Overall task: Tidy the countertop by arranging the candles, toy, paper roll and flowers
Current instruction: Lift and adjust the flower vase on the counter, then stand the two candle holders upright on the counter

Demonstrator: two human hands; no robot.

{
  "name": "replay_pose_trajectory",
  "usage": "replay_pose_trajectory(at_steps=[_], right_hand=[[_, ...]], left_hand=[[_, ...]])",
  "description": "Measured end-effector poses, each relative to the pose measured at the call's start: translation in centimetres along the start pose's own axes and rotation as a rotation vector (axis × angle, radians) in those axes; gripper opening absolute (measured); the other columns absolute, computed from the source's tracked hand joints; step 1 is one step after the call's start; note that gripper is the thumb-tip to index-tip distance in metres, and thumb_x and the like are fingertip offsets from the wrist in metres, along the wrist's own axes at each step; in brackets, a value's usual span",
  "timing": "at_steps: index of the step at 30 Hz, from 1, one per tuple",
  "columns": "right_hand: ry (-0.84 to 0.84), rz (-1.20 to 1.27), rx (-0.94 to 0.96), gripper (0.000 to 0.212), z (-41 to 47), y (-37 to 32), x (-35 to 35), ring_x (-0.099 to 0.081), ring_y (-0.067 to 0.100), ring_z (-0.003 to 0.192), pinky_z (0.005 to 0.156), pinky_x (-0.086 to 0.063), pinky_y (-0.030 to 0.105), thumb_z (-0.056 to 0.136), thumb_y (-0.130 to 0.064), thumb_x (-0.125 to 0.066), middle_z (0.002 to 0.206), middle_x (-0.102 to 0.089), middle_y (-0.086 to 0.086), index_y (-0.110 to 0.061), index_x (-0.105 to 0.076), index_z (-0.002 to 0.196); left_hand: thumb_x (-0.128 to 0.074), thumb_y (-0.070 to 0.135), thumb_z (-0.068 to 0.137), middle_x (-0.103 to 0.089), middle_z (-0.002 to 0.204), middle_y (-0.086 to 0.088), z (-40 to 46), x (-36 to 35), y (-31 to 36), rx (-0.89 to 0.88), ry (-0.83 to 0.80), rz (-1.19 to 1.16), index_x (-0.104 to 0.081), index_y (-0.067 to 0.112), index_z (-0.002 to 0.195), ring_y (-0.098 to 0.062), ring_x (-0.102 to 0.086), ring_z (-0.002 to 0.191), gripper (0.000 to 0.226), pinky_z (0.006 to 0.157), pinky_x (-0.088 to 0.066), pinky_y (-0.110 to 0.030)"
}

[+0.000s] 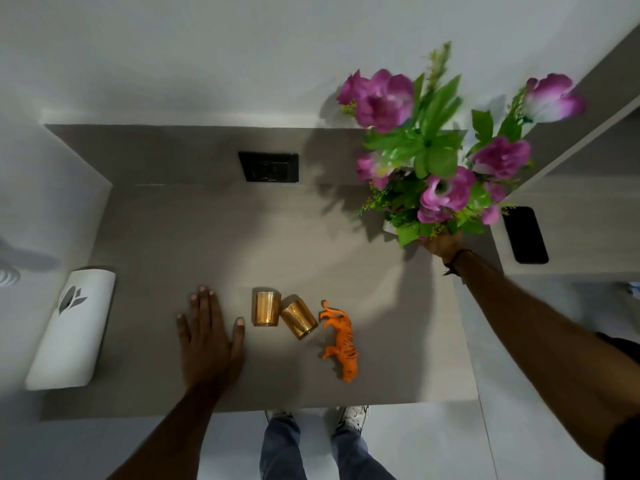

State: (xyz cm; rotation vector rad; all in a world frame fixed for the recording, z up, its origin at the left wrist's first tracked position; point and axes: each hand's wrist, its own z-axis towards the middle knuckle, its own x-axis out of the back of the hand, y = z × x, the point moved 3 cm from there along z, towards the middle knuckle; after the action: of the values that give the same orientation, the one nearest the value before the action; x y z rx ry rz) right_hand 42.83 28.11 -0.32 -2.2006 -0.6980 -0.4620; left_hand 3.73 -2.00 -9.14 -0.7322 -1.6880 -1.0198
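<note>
A bunch of purple flowers with green leaves stands at the back right of the grey countertop. My right hand reaches under the leaves and grips its base, mostly hidden by foliage. Two gold candle holders lie on their sides near the front middle, touching each other. An orange toy tiger lies just right of them. My left hand rests flat on the counter with fingers spread, left of the candles. A white paper roll lies at the left edge.
A black socket plate is set in the back of the counter. A dark phone lies on the lighter surface to the right. White walls close off the left and back. My legs and shoes show below the front edge.
</note>
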Motion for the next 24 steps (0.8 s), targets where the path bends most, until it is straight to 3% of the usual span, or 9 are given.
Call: replay_pose_trajectory(at_steps=[5, 8, 10, 12, 14, 16, 18, 22, 24], right_hand=[[0.254, 0.002, 0.124, 0.072, -3.9, 3.1, -2.2, -0.061, 0.034, 0.123, 0.106, -0.049, 0.042, 0.071, -0.012, -0.087, 0.129, -0.066, 0.019, 0.000, -0.055, 0.135], [0.319, -0.098, 0.215, 0.051, -9.4, 3.9, -5.8, -0.069, 0.033, 0.107, 0.091, -0.054, 0.035, 0.073, -0.029, -0.074, 0.110, -0.074, 0.015, -0.005, -0.067, 0.117], [0.286, -0.164, 0.369, 0.032, -12.3, 2.9, -8.8, -0.071, 0.033, 0.094, 0.081, -0.054, 0.033, 0.073, -0.028, -0.069, 0.094, -0.076, 0.012, -0.008, -0.073, 0.097], [0.197, -0.291, 0.480, 0.031, -14.7, 0.8, -11.6, -0.072, 0.027, 0.084, 0.075, -0.052, 0.032, 0.073, -0.041, -0.072, 0.084, -0.076, 0.007, -0.012, -0.075, 0.083], [0.049, -0.421, 0.498, 0.047, -15.7, -1.2, -14.2, -0.071, 0.022, 0.085, 0.077, -0.055, 0.031, 0.067, -0.058, -0.072, 0.087, -0.077, 0.003, -0.014, -0.077, 0.084], [-0.084, -0.593, 0.465, 0.048, -16.4, -2.6, -16.5, -0.070, 0.023, 0.092, 0.080, -0.056, 0.031, 0.064, -0.056, -0.076, 0.093, -0.077, 0.003, -0.016, -0.077, 0.088], [-0.174, -0.687, 0.415, 0.048, -16.6, -3.0, -18.3, -0.069, 0.024, 0.092, 0.076, -0.054, 0.030, 0.060, -0.055, -0.080, 0.092, -0.075, 0.003, -0.016, -0.076, 0.088], [-0.190, -0.704, 0.333, 0.053, -16.3, -3.2, -20.5, -0.068, 0.022, 0.094, 0.084, -0.059, 0.034, 0.057, -0.052, -0.084, 0.098, -0.074, 0.005, -0.016, -0.075, 0.095], [-0.195, -0.660, 0.283, 0.046, -15.8, -2.9, -20.8, -0.070, 0.019, 0.087, 0.075, -0.060, 0.030, 0.054, -0.049, -0.084, 0.090, -0.076, 0.003, -0.018, -0.077, 0.088]], left_hand=[[-0.027, 0.057, 0.103, -0.008, 0.181, -0.013, -0.2, 1.1, 0.7, 0.018, -0.020, -0.010, -0.004, 0.011, 0.170, -0.032, -0.003, 0.169, 0.085, 0.137, -0.005, -0.059], [-0.036, 0.053, 0.103, -0.016, 0.180, -0.016, -0.2, 2.4, 1.4, 0.026, -0.039, -0.055, -0.019, 0.005, 0.168, -0.037, -0.012, 0.168, 0.082, 0.135, -0.001, -0.054], [-0.051, 0.043, 0.105, -0.038, 0.171, -0.020, 0.1, 3.6, 1.8, 0.060, 0.005, -0.125, -0.042, 0.004, 0.159, -0.040, -0.032, 0.161, 0.067, 0.134, -0.018, -0.055], [-0.059, 0.032, 0.105, -0.062, 0.143, -0.018, 0.5, 4.9, 2.5, 0.084, 0.072, -0.270, -0.066, 0.007, 0.133, -0.037, -0.057, 0.136, 0.039, 0.117, -0.047, -0.053], [-0.062, 0.028, 0.104, -0.071, 0.111, -0.009, 1.2, 6.0, 3.6, 0.099, 0.071, -0.495, -0.074, 0.014, 0.104, -0.026, -0.068, 0.104, 0.019, 0.091, -0.061, -0.042], [-0.066, 0.034, 0.103, -0.069, 0.082, 0.001, 2.1, 6.6, 4.9, 0.136, -0.002, -0.626, -0.074, 0.018, 0.086, -0.017, -0.067, 0.077, 0.025, 0.067, -0.054, -0.020], [-0.074, 0.041, 0.096, -0.067, 0.074, 0.006, 3.2, 6.4, 5.6, 0.194, -0.128, -0.654, -0.078, 0.011, 0.088, -0.011, -0.064, 0.068, 0.031, 0.057, -0.044, -0.008], [-0.090, 0.040, 0.081, -0.078, 0.088, -0.007, 4.7, 5.2, 6.2, 0.225, -0.401, -0.612, -0.078, 0.012, 0.090, -0.024, -0.075, 0.084, 0.032, 0.079, -0.060, -0.036], [-0.094, 0.039, 0.075, -0.080, 0.085, -0.004, 5.1, 4.8, 6.2, 0.220, -0.436, -0.583, -0.076, 0.018, 0.083, -0.022, -0.076, 0.082, 0.028, 0.078, -0.062, -0.035]])
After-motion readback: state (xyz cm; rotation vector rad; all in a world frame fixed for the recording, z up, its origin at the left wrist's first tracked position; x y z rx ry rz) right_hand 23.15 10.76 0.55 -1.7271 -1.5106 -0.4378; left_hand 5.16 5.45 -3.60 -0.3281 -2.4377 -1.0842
